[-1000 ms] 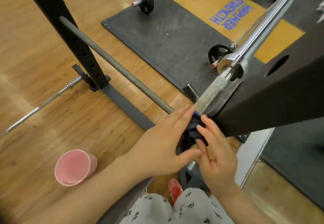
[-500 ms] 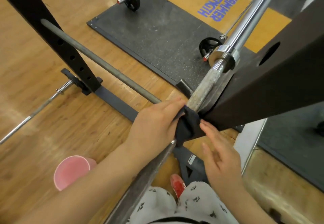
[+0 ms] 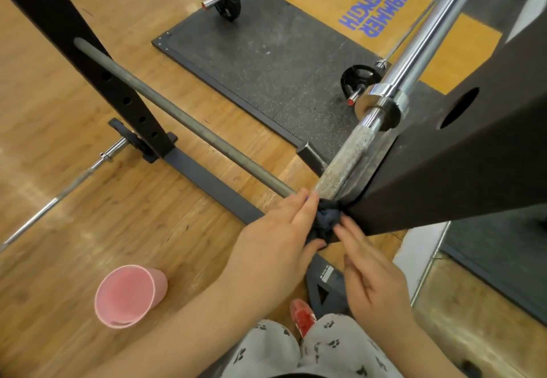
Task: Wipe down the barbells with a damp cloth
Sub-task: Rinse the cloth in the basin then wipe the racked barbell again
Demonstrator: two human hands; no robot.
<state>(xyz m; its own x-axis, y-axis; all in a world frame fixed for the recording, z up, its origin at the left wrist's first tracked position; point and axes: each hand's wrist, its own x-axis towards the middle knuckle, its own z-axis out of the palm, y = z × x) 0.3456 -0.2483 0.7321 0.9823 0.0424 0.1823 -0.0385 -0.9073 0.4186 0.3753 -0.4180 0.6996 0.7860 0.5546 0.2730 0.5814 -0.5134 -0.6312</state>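
Head view: barbell (image 3: 349,155) racked at centre right, long axis running from lower centre toward upper right, dark cloth (image 3: 325,220) bunched round its shaft, left hand (image 3: 278,238) gripping cloth, right hand (image 3: 373,274) open, fingertips touching cloth, pink cup (image 3: 127,294) on floor, lower left.

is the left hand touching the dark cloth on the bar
Touching. The head view shows the left hand wrapped around the dark cloth, with no gap.

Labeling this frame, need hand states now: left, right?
Left hand: grips the dark cloth bunched on the barbell.
Right hand: open, fingers straight, fingertips at the cloth, holding nothing.
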